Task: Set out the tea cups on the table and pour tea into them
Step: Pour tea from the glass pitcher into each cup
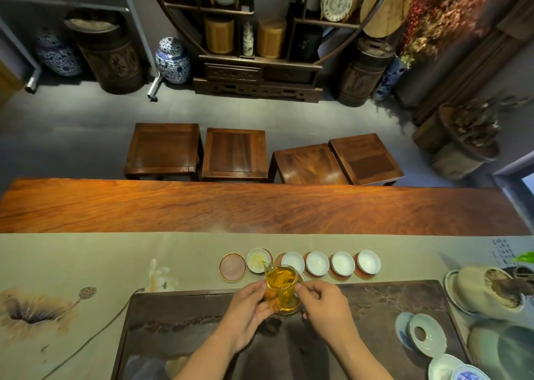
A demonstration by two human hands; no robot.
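A glass pitcher [281, 288] of amber tea is tilted forward, its spout over the leftmost white cup [258, 259], which holds a little pale tea. My right hand [323, 307] grips the pitcher's handle side; my left hand [245, 310] steadies its left wall and base. Several more white cups stand in a row on reddish coasters to the right: [292, 262], [317, 263], [342, 263], [368, 261]. One bare pink coaster [232, 267] lies at the row's left end.
A dark stone tea tray [179, 322] lies under my hands on a beige runner. A gaiwan lid and saucer [424, 335], small bowls [450, 369] and a plant pot [488, 290] crowd the right. Wooden stools [164, 148] stand beyond the table's far edge.
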